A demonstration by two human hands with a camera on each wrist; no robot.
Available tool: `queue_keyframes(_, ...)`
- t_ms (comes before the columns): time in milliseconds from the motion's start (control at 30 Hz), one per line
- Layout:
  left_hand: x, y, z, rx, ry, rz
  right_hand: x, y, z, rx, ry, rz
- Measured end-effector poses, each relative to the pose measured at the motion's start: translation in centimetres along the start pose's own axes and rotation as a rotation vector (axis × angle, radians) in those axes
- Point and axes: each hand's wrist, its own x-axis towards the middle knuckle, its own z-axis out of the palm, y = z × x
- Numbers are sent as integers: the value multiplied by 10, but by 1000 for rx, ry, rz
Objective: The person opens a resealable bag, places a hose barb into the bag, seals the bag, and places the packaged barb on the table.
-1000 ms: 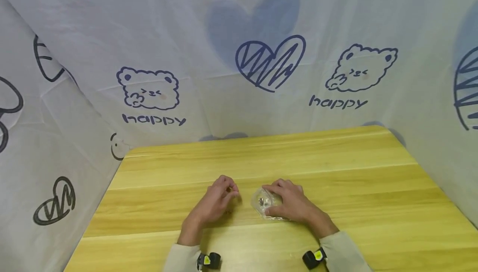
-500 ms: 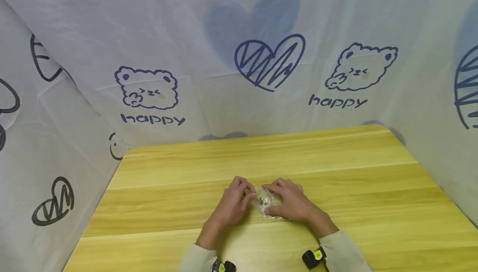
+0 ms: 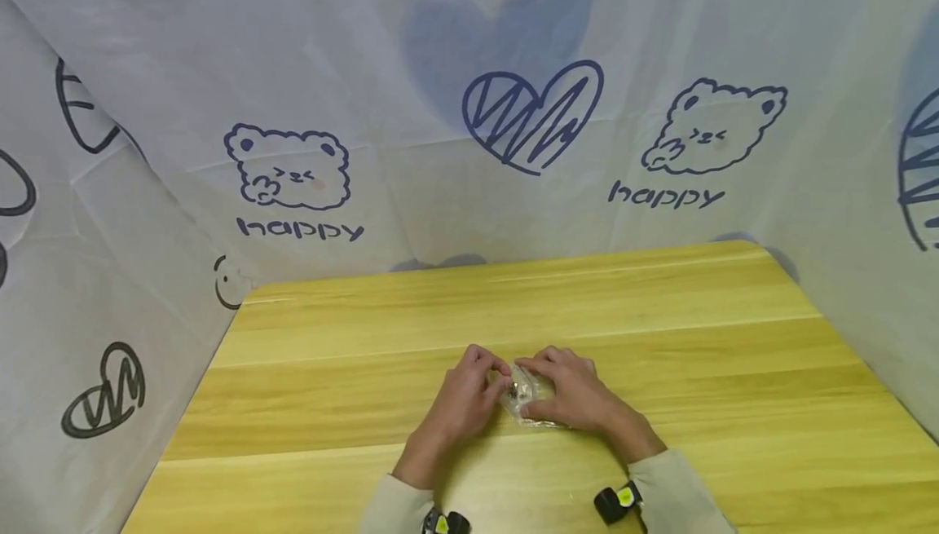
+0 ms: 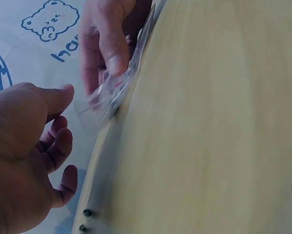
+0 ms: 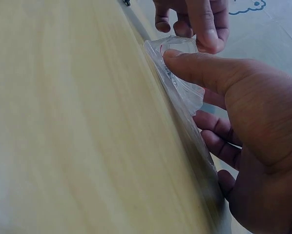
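Observation:
A clear plastic bag [image 3: 526, 418] with small dark pieces inside lies under my right hand [image 3: 575, 391]. The right thumb [image 5: 177, 61] presses on the bag [image 5: 185, 92] while the fingers support it from behind. My left hand [image 3: 465, 395] is beside the bag's left end, fingers curled and thumb against the index finger; nothing can be made out between them. In the left wrist view, a narrow gap separates the left hand [image 4: 19, 151] from the bag [image 4: 104, 105]. Small dark pieces [image 4: 88, 213] lie near the table edge there.
The wood-grain table [image 3: 352, 314] extends around both hands. Behind it and at the sides hangs a pale cloth [image 3: 411, 191] printed with hearts, bears and lettering. A small dark piece [image 5: 127, 2] shows at the top of the right wrist view.
My left hand has moved right across the table to the bag's left end. My right hand has stayed holding the bag, and the head view has shifted slightly.

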Motion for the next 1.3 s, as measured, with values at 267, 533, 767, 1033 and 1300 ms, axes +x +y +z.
queue_keyframes(267, -2, -10, -22, -46, -4, -23, 0, 1, 0, -6, 4, -7)
queue_keyframes(533, -8, -30, -46, -87, -87, -50, 1, 2, -1, 2, 5, -12)
queue_keyframes(767, -14, -46, -61, 35, -133, -80, 1, 2, -1, 14, 4, -18)
queue_keyframes(1033, -23, -58, -72, 84, -203, -114, 0, 1, 0, 16, 2, -16)
queue_keyframes(1300, -26, -59, -72, 116, -241, -117, 0, 1, 1, 7, 2, -16)
